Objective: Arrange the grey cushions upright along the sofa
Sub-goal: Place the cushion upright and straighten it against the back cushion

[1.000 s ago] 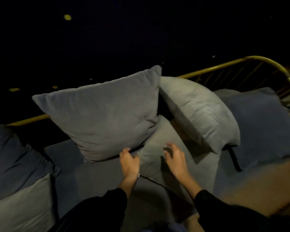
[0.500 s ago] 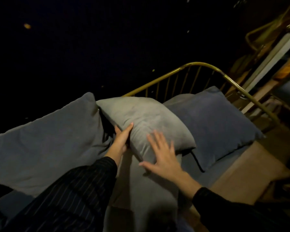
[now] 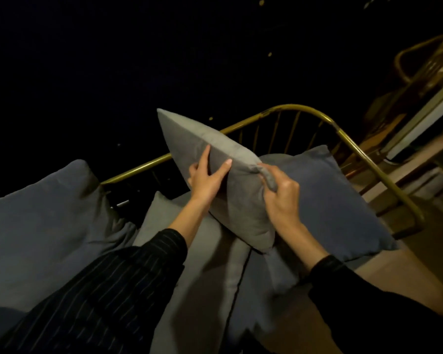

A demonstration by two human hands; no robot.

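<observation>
A light grey cushion [image 3: 202, 141] is lifted off the sofa, tilted with one corner pointing up and to the left. My left hand [image 3: 207, 176] presses flat against its left face, fingers spread. My right hand [image 3: 279, 198] pinches its right edge, bunching the fabric. A large blue-grey cushion [image 3: 44, 221] leans against the sofa's back at the left. Another blue-grey cushion [image 3: 330, 200] lies at the right end against the rail. A flat grey cushion [image 3: 207, 272] lies on the seat beneath my arms.
A curved brass rail [image 3: 317, 118] with thin bars runs behind and around the sofa's right end. Beyond it at the right stand a wooden surface and further brass furniture [image 3: 420, 65]. The background is dark.
Both hands went from resting on the light grey cushion to gripping it, and it has risen off the seat and turned edge-on. The view shifted right.
</observation>
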